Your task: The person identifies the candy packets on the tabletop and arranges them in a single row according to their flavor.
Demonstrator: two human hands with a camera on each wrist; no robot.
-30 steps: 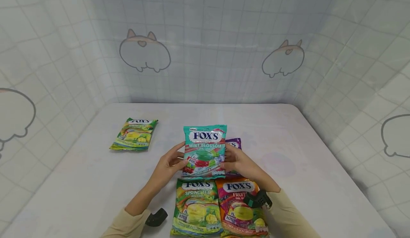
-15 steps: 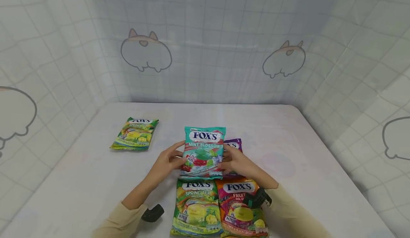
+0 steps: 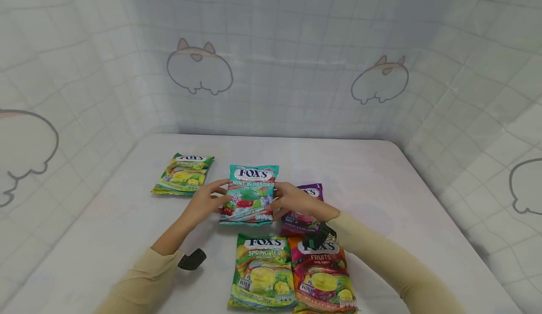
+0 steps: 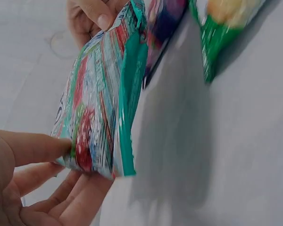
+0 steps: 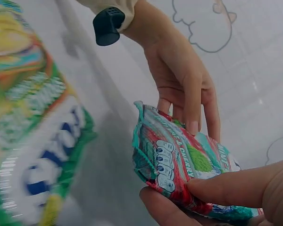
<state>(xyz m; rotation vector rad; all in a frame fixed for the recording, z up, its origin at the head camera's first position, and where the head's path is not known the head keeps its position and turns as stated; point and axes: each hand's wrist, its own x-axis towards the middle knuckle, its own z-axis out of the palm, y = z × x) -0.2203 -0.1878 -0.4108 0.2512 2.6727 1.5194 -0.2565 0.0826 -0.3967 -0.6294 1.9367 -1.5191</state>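
A teal bag of Fox's Mint Blossom candy (image 3: 251,195) is held between both hands, its printed front facing up toward the head camera. My left hand (image 3: 207,202) grips its left edge, thumb on the front and fingers behind. On the opposite edge, my right hand (image 3: 292,199) pinches the bag the same way. In the left wrist view the candy bag (image 4: 96,103) is tilted above the tabletop and casts a shadow below. The right wrist view shows the bag's lower seam, with thumb (image 5: 226,188) pressed on the front.
A green Spring Tea bag (image 3: 263,272) and an orange-red Fruits bag (image 3: 322,276) lie side by side at the front. Behind the Fruits bag lies a purple bag (image 3: 296,222), partly under the right forearm. Another Spring Tea bag (image 3: 184,175) lies at the back left of the white table (image 3: 381,201).
Both hands have carried the Mint Blossom bag leftward, away from the purple bag, which now shows more. The other bags stay in place while the head view shifts slightly.
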